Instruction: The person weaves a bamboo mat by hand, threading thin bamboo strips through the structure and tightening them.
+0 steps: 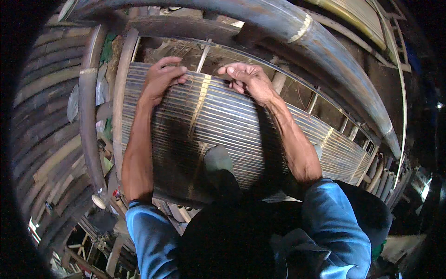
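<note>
Two bare hands in shot, folks: 1 L hand [162,76], 1 R hand [247,80]! Two forearms [139,153] w/ those, plus 2 blue sleeves [337,223]. Down the middle, 1 bamboo-slat panel [234,125]; its slats run to dozens, approx., too fine for an exact no., w/ min. 2 pale crossbands [200,102]. Up top, 1 thick bamboo pole [344,56], 1 pale node ring [302,29] on it! Over L: 1 upright bamboo pole [89,130], 1 wooden post [124,88], 1 round pale disc [98,201], and 10+ stacked lengths [46,97].
</note>
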Action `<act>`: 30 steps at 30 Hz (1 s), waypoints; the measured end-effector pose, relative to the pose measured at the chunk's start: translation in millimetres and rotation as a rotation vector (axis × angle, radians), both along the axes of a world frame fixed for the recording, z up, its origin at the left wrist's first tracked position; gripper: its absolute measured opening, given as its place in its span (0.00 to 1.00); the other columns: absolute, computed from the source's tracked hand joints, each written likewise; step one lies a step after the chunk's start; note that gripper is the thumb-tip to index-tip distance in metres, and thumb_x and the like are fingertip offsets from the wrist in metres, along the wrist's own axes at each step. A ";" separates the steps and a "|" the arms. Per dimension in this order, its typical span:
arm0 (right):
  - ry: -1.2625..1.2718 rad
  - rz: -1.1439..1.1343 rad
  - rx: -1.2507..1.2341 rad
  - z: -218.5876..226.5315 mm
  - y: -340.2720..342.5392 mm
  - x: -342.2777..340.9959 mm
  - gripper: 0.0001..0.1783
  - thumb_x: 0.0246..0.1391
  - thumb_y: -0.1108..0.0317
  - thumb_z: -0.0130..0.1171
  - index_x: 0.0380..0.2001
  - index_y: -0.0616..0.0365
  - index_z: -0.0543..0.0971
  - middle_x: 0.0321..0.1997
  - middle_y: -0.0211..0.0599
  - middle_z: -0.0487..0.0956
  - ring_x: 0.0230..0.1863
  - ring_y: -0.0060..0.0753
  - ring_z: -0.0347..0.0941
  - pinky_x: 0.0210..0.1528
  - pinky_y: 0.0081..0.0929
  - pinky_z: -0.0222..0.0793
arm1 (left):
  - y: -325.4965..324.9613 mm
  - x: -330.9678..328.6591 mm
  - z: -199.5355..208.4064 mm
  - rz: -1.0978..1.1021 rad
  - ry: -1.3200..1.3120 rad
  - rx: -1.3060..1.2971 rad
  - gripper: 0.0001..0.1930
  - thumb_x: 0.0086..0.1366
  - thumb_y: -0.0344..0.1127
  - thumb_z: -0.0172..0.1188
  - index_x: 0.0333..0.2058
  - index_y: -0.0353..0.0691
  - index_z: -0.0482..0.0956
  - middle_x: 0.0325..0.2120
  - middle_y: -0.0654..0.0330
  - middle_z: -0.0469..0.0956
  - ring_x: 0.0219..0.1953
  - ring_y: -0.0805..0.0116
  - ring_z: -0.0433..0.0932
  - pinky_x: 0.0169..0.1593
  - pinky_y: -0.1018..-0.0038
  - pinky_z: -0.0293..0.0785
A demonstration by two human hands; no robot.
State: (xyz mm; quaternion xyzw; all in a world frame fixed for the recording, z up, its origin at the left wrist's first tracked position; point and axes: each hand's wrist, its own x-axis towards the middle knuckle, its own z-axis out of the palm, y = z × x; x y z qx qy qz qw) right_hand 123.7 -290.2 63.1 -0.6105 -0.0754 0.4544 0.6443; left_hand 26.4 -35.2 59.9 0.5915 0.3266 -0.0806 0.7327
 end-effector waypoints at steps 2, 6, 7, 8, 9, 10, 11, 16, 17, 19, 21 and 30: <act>0.005 0.007 0.057 -3.1 -2.4 0.6 0.13 0.69 0.64 0.55 0.42 0.62 0.83 0.19 0.23 0.70 0.21 0.15 0.60 0.28 0.19 0.59 | -16.6 -14.1 1.0 -0.171 -0.074 0.347 0.29 0.54 0.33 0.73 0.54 0.35 0.74 0.42 0.52 0.77 0.41 0.61 0.78 0.46 0.65 0.78; 0.011 -0.129 0.132 -9.8 -9.5 3.1 0.11 0.69 0.65 0.54 0.39 0.62 0.80 0.17 0.22 0.62 0.21 0.19 0.60 0.29 0.21 0.61 | -62.2 -80.3 -10.9 -0.291 -0.329 1.285 0.36 0.50 0.37 0.76 0.58 0.38 0.71 0.49 0.47 0.70 0.51 0.51 0.72 0.55 0.54 0.72; 0.007 -0.167 0.112 -10.9 -12.1 4.4 0.11 0.69 0.65 0.54 0.38 0.62 0.80 0.17 0.22 0.62 0.21 0.20 0.61 0.29 0.22 0.62 | -67.1 -105.1 -13.1 -0.269 -0.189 1.308 0.39 0.49 0.39 0.76 0.59 0.39 0.69 0.51 0.45 0.67 0.53 0.47 0.69 0.57 0.50 0.68; 0.027 -0.123 0.151 -12.0 -14.0 6.0 0.12 0.69 0.64 0.54 0.39 0.61 0.81 0.17 0.23 0.63 0.21 0.20 0.61 0.29 0.22 0.62 | -70.0 -128.5 -15.8 -0.252 -0.049 1.331 0.41 0.48 0.40 0.77 0.60 0.40 0.68 0.53 0.43 0.65 0.55 0.43 0.67 0.59 0.46 0.64; 0.035 -0.126 0.164 -12.9 -15.9 7.5 0.13 0.69 0.63 0.54 0.39 0.61 0.81 0.17 0.23 0.64 0.21 0.21 0.61 0.29 0.23 0.63 | -67.6 -151.6 -18.0 -0.312 0.153 1.262 0.41 0.50 0.40 0.75 0.61 0.40 0.66 0.54 0.43 0.63 0.55 0.44 0.67 0.59 0.48 0.65; 0.046 -0.101 0.146 -14.4 -16.5 7.7 0.13 0.69 0.64 0.53 0.39 0.62 0.81 0.17 0.23 0.64 0.20 0.21 0.60 0.29 0.23 0.63 | -67.3 -180.3 -16.4 -0.317 0.291 1.192 0.38 0.53 0.40 0.73 0.61 0.40 0.67 0.53 0.44 0.64 0.54 0.45 0.68 0.57 0.51 0.67; 0.032 -0.072 0.169 -15.2 -17.0 8.6 0.13 0.69 0.63 0.54 0.40 0.62 0.80 0.17 0.24 0.64 0.21 0.21 0.61 0.30 0.23 0.64 | -67.0 -208.9 -14.1 -0.209 0.280 1.117 0.35 0.55 0.40 0.72 0.60 0.40 0.67 0.52 0.45 0.65 0.53 0.46 0.69 0.55 0.53 0.69; -0.014 0.036 0.129 -22.3 -2.3 6.0 0.13 0.70 0.63 0.52 0.40 0.63 0.80 0.19 0.24 0.65 0.24 0.20 0.64 0.33 0.23 0.66 | -71.0 -355.2 3.7 -0.018 0.612 0.994 0.14 0.67 0.43 0.61 0.32 0.37 0.84 0.26 0.47 0.81 0.35 0.50 0.78 0.36 0.58 0.75; -0.055 0.058 0.085 -23.8 2.6 3.9 0.14 0.70 0.62 0.52 0.39 0.62 0.80 0.19 0.23 0.66 0.24 0.19 0.64 0.32 0.22 0.65 | -73.6 -385.5 8.0 0.018 0.675 1.076 0.16 0.67 0.45 0.60 0.30 0.37 0.84 0.25 0.47 0.81 0.33 0.49 0.79 0.35 0.58 0.75; -0.128 0.152 0.023 -25.2 10.3 -0.6 0.15 0.70 0.60 0.52 0.39 0.62 0.80 0.20 0.23 0.68 0.24 0.18 0.65 0.31 0.21 0.64 | -75.6 -448.1 20.7 0.080 0.679 1.172 0.21 0.69 0.50 0.58 0.27 0.37 0.84 0.22 0.47 0.81 0.28 0.47 0.78 0.36 0.58 0.74; -0.219 0.226 -0.045 -25.4 16.4 -3.3 0.16 0.70 0.59 0.52 0.38 0.61 0.80 0.21 0.23 0.70 0.23 0.17 0.65 0.30 0.21 0.64 | -75.6 -505.3 29.6 0.230 0.770 1.040 0.19 0.68 0.48 0.59 0.30 0.36 0.82 0.25 0.48 0.80 0.31 0.50 0.78 0.38 0.60 0.73; 0.092 0.124 0.213 33.4 23.2 -10.6 0.13 0.69 0.63 0.53 0.38 0.62 0.80 0.17 0.21 0.64 0.20 0.17 0.60 0.28 0.22 0.62 | -10.7 -526.3 47.0 0.503 0.369 0.889 0.18 0.67 0.41 0.65 0.45 0.31 0.75 0.41 0.54 0.77 0.44 0.67 0.75 0.49 0.68 0.71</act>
